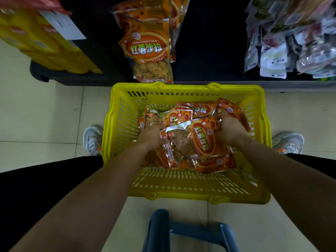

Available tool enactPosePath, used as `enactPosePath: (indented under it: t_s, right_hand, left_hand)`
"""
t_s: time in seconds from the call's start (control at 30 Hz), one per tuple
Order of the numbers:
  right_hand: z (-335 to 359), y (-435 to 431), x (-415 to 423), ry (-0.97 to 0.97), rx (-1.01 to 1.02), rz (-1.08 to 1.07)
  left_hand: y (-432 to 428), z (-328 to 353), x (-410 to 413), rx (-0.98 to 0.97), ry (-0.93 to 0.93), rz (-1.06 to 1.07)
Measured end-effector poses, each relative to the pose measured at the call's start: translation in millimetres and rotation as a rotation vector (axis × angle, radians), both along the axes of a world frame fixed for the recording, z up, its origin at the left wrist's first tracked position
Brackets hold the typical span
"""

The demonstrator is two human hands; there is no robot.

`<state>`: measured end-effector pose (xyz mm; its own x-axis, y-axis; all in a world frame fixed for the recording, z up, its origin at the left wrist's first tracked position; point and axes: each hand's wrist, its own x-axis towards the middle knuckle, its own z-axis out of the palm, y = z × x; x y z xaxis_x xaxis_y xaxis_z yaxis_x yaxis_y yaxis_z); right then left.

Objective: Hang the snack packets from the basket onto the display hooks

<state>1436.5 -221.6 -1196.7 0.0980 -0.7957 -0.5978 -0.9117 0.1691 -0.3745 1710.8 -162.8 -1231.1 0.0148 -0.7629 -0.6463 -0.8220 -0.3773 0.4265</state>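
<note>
In the head view, a yellow basket (123, 124) with slotted walls is seen in the middle of the frame, set on a tiled floor (45, 115). A heap of orange packets (200, 110) is held in it, lying flat and overlapping. Each is printed with a red oval bearing pale green characters and is edged in silver foil. A clear window at one end shows round golden biscuits.

The topmost snack packet (200, 140) is laid crosswise over the heap, right of the basket's centre, and is grasped at both ends. The left hand (151, 135) is curled round its windowed end and the right hand (231, 130) round its printed end, so each grip is closed on that packet.

Above the basket, at upper centre, hanging packets (147, 51) of the same kind are displayed one behind another against a dark rack. Yellow boxes (45, 51) are stacked at upper left, and pale packets (281, 51) are hung at upper right. Shoes (91, 140) are seen at either side of the basket, and a blue stool (158, 230) at the bottom edge.
</note>
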Motion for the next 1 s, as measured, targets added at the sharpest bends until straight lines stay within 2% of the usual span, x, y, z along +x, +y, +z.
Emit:
enactPosePath:
  t_s: [0.13,0.37,0.53,0.7,0.87,1.0]
  right_hand:
    - [22.9,-7.6,1.6,-0.019,-0.069,0.032]
    - [89.0,-24.2,14.5,-0.089,-0.288,0.108]
    - [165.5,-29.5,12.7,-0.159,-0.425,0.22]
    - [234.8,-35.6,1.6,-0.136,-0.551,0.299]
    - [271.7,-31.7,-5.4,-0.112,-0.578,0.367]
    - [283.3,-23.5,-1.2,-0.201,-0.601,0.371]
  left_hand:
    - [-1.2,20.7,4.9,0.036,0.018,-0.042]
    - [-12.8,77.2,8.3,-0.065,0.008,0.013]
    - [-23.9,144.5,15.8,-0.182,-0.041,-0.024]
    - [-30.3,218.2,31.6,-0.359,-0.112,-0.065]
    - [-37.7,278.6,38.3,-0.488,0.063,0.015]
    - [-38.5,307.4,28.9,-0.559,0.331,0.12]
